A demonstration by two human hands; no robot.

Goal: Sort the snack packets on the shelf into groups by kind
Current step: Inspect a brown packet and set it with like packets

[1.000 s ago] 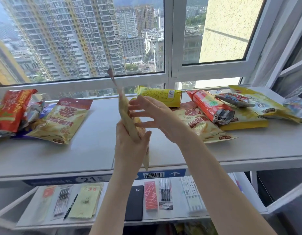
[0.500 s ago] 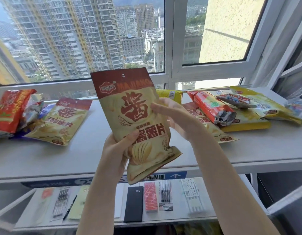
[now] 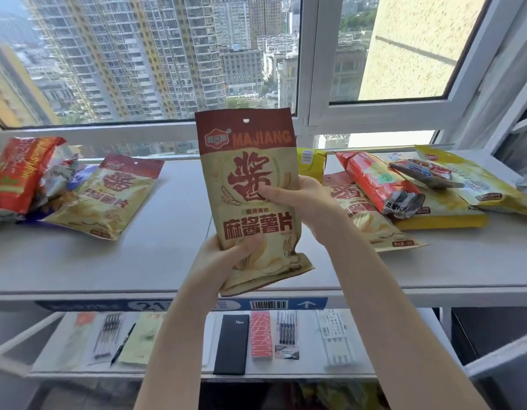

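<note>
I hold a tan and brown MAJIANG crisp packet (image 3: 250, 184) upright above the middle of the white shelf (image 3: 156, 253), its front facing me. My left hand (image 3: 221, 258) grips its lower left corner. My right hand (image 3: 303, 199) pinches its right edge, thumb on the front. A matching packet (image 3: 108, 193) lies flat at the left, another (image 3: 365, 214) at the right. A red packet (image 3: 20, 170) tops the pile at the far left. On the right lie a red and black packet (image 3: 377, 184) and yellow packets (image 3: 469, 179).
The window frame (image 3: 303, 84) runs behind the shelf. A small yellow packet (image 3: 311, 161) sits behind my right hand. The lower shelf (image 3: 209, 347) holds pens, a black diary (image 3: 231, 343) and a red booklet (image 3: 260, 334). A barcode label (image 3: 268, 305) marks the shelf's front edge.
The packet was edge-on to me a second ago; it has turned face-on and risen upright. My right hand, open before, now pinches its right edge.
</note>
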